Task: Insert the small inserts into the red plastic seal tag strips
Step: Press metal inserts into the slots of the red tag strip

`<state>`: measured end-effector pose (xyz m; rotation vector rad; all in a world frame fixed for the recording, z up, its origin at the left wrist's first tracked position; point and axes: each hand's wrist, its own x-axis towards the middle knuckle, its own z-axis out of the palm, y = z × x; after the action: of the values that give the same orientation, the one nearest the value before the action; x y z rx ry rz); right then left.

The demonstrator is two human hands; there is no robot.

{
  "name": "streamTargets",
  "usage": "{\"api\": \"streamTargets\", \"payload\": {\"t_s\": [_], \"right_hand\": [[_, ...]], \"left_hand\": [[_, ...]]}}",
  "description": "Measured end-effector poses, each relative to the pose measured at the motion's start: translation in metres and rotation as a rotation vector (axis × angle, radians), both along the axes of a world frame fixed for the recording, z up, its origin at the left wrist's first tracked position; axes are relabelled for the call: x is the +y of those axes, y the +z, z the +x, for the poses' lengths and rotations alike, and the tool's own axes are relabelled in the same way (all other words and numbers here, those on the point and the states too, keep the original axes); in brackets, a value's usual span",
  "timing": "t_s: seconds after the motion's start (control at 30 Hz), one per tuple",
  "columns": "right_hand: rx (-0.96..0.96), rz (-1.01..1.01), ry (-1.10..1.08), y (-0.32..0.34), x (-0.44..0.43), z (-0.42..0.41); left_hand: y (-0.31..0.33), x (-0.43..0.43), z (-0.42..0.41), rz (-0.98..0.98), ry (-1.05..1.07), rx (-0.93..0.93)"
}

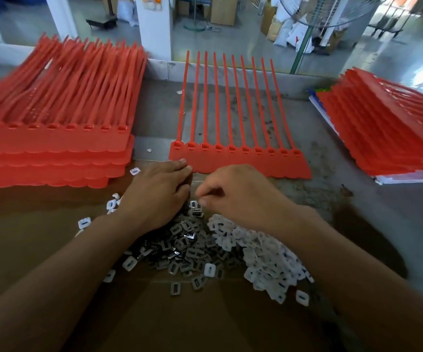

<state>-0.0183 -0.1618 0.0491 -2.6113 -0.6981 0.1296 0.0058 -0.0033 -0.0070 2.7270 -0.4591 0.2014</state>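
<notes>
Fingertips first: your right hand (233, 196) has its fingers curled in, with thumb and forefinger drawn together at a metal insert (195, 205) standing on edge at the top of the pile. The tips touch it, but I cannot tell whether you have it pinched or are only meeting it. The wrist is cocked inward and the forearm comes in from the lower right, which puts the picking fingers over the supply, not over the work.

Your left hand (159, 194) grasps nothing. It lies palm down with the fingers nearly straight across the far end of the heap of metal inserts (187, 247). Its fingertips reach the near edge of the red strip (240, 165), probably to steady it and mark the first socket.

That strip lies flat just beyond both hands, heads toward you and tails pointing away. All its sockets face up within a short reach, and none looks filled yet, though they are too small to be certain. White inserts (266, 255) lie heaped beside the metal ones on the cardboard sheet (205, 321), so both kinds feed one hand. A left stack (52, 148) and a right stack (383, 128) of strips flank the work on the bench (332, 194), presumably one as stock and the other as output.
</notes>
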Motion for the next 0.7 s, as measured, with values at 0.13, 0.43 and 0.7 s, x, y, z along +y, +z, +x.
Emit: {"api": "streamTargets", "payload": {"t_s": [0.13,0.43,0.7], "right_hand": [[0.004,-0.146,0.055,-0.01,0.013,0.008],[0.022,-0.129,0.011,-0.017,0.012,0.008],[0.074,0.002,-0.03,-0.015,0.011,0.011]], "left_hand": [[0.0,0.0,-0.001,-0.001,-0.008,-0.013],[0.001,-0.003,-0.001,-0.005,-0.024,-0.066],[0.001,-0.001,-0.001,0.005,-0.043,-0.062]]}}
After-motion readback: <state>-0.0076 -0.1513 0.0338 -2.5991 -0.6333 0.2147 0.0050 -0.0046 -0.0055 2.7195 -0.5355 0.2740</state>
